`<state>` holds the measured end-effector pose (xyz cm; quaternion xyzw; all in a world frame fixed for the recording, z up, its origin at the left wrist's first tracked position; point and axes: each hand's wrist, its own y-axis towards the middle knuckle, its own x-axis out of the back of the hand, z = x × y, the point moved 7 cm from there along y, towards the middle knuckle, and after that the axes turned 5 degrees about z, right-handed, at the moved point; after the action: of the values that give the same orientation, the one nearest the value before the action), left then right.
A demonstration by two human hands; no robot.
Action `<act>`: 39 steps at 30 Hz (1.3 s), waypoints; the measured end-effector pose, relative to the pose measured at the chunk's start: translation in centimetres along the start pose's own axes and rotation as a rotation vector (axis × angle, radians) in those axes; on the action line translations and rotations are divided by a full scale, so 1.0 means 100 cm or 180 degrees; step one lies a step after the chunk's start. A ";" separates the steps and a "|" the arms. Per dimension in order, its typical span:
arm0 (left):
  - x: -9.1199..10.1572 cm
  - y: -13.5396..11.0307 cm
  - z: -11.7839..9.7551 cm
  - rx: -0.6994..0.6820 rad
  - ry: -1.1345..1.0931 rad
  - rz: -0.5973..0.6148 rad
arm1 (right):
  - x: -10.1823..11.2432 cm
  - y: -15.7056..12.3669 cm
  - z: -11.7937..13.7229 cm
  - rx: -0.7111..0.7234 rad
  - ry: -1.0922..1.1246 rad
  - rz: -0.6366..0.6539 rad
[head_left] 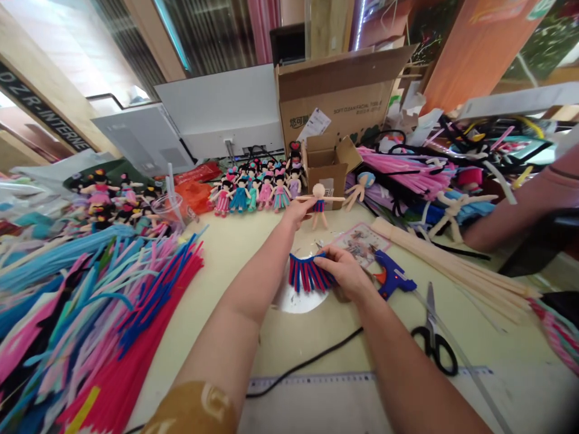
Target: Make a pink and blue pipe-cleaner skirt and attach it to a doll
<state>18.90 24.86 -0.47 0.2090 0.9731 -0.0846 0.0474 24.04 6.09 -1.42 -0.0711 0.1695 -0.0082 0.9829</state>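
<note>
My left hand (298, 212) is closed on a small pipe-cleaner doll (319, 206), gripping it by one outstretched arm. The doll has a bare beige head and limbs and a blue and red striped body. Lower and to the right, my right hand (346, 271) pinches the top edge of a fringed skirt (307, 274) of blue and red pipe cleaners, which fans out to the left of the fingers. Under the skirt lies a shiny round plate (296, 302). A blue glue gun (392, 272) lies just right of my right hand.
Scissors (433, 340) and a ruler (316, 380) lie near the front, with a black cord (312, 361) crossing. Pipe-cleaner bundles (149, 337) cover the left side; beige strips (456, 265) lie right. Finished dolls (257, 188) stand behind, beside a cardboard box (344, 90). Someone's arm (520, 193) shows at right.
</note>
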 end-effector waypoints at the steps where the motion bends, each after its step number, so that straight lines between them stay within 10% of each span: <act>1: -0.002 0.006 0.002 0.0016 0.0017 -0.0028 | 0.000 0.001 -0.001 0.0001 -0.0039 0.0017; 6: 0.004 0.009 0.002 0.0158 0.0231 -0.0129 | -0.001 0.002 -0.001 0.0014 -0.0107 0.0059; 10: 0.031 -0.040 -0.021 -0.0159 0.1079 -0.0612 | 0.004 0.001 0.000 0.0048 -0.0061 -0.0156; 15: 0.005 -0.134 -0.019 -0.0072 0.1899 0.1668 | -0.002 -0.001 0.007 0.0353 -0.0278 -0.0082; 18: 0.005 -0.175 -0.009 0.0113 0.2184 0.2115 | -0.011 -0.007 0.013 0.0494 -0.0351 0.0055; 30: 0.054 -0.218 0.014 0.0124 -0.0078 0.0418 | -0.023 -0.020 0.029 0.0846 -0.1315 -0.0370; 35: 0.058 -0.219 0.026 0.0132 -0.0772 0.0284 | -0.017 -0.069 0.044 0.1050 -0.2408 -0.0341; 39: 0.056 -0.222 0.022 0.0044 -0.1110 0.0389 | 0.028 -0.124 0.043 0.0708 -0.3359 -0.0979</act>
<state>4.73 6.76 -0.12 0.2502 0.9350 -0.1232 0.2191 28.21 -5.66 3.45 0.0145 -0.3595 -0.1326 0.9236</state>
